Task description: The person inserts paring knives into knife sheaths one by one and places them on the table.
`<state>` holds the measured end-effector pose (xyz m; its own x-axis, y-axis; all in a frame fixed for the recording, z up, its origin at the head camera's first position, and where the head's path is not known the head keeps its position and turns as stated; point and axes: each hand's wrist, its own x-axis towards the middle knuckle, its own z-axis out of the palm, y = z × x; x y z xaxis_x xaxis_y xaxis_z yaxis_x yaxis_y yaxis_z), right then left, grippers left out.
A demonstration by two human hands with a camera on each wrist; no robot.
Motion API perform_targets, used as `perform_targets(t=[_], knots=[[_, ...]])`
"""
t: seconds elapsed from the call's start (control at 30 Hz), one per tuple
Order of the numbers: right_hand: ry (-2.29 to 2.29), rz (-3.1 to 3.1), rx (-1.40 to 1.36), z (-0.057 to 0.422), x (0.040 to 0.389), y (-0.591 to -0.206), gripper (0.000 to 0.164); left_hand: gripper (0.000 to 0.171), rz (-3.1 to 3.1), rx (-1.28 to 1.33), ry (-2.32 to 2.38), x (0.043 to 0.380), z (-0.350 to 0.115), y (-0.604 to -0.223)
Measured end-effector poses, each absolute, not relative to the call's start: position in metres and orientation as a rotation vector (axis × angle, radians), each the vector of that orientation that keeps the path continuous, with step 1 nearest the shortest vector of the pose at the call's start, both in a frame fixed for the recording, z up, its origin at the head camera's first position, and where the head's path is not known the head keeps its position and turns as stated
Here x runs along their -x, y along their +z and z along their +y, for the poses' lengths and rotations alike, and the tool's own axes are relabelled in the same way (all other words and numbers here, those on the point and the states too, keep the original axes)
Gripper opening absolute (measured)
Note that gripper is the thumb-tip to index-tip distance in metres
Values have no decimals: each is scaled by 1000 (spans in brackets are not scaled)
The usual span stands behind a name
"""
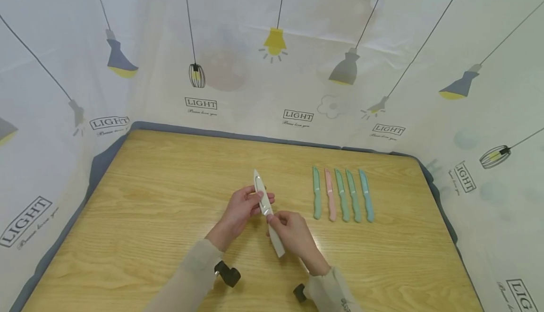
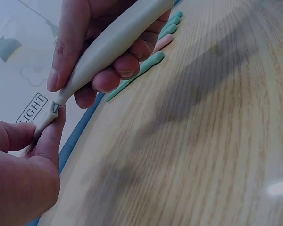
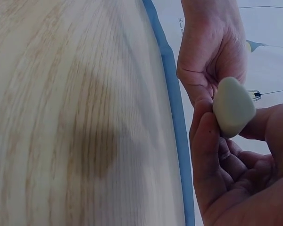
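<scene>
A knife with an off-white handle (image 1: 276,243) is held above the table, its pointed end away from me. My right hand (image 1: 295,234) grips the handle near the blade end. The left hand (image 1: 240,208) pinches the whitish blade part, which looks like a sheath, between thumb and fingers. In the left wrist view, the right hand (image 2: 75,42) lies around the pale handle (image 2: 113,40), while the left hand (image 2: 26,169) pinches beyond the shiny collar. The right wrist view shows the handle's butt (image 3: 233,108) end-on, hiding the blade, with the right hand (image 3: 245,183) around it.
To the right, several knives lie side by side: a green knife (image 1: 317,194), a pink knife (image 1: 330,196), more green ones and a blue knife (image 1: 367,196). They rest on the wooden table (image 1: 170,175), which has a grey-blue edge. Patterned curtains (image 1: 238,95) surround it.
</scene>
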<state>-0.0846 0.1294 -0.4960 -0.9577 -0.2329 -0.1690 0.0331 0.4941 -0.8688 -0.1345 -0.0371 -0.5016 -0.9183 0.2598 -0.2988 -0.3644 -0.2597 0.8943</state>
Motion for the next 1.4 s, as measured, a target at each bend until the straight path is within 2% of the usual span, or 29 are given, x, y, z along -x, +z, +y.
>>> perform_targets(t=[0.43, 0.67, 0.9, 1.13, 1.4], knots=[[-978, 2888, 189, 128, 85, -489, 31, 41, 1644, 130, 2260, 143, -31, -502], [-903, 2932, 170, 130, 88, -491, 26, 41, 1686, 135, 2232, 145, -22, -501], [-726, 3022, 99, 142, 100, -497, 29, 41, 1753, 173, 2246, 143, -27, -499], [-425, 3210, 161, 157, 117, -503, 38, 36, 1801, 198, 2242, 141, -42, -497], [-466, 3141, 93, 163, 130, -502, 43, 36, 1817, 227, 2231, 138, -54, -498]])
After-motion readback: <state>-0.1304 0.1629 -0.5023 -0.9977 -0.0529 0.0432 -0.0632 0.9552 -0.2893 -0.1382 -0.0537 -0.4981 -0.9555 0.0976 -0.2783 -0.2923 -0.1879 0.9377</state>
